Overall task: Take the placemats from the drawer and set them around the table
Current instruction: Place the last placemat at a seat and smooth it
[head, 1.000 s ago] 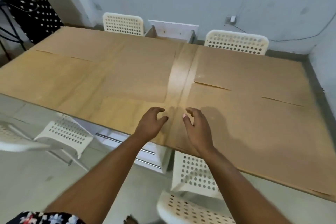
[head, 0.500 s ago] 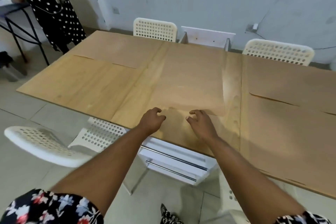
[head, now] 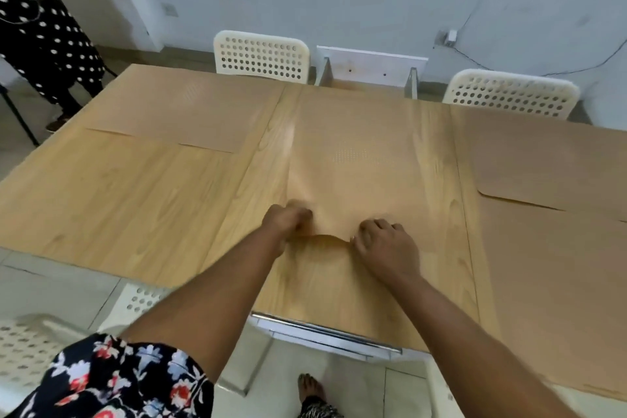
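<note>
1. Both hands work at the near edge of the middle placemat [head: 366, 159]: the left hand [head: 283, 219] has its fingers curled and grips the mat's near left corner, and the right hand [head: 386, 241] pinches the same edge further right.
2. Between the two hands the mat's edge is lifted in a small arch above the wooden table [head: 112, 200]; the rest of it lies flat toward the far side.
3. Another placemat [head: 183, 112] lies flat at the far left, and two more, one [head: 556, 163] far and one [head: 556, 295] near, cover the right side.
4. Beyond the table stand two white perforated chairs [head: 261, 56] and, between them, an open drawer [head: 369, 69].
5. At the top left stands a person in a dotted dress [head: 40, 27].
</note>
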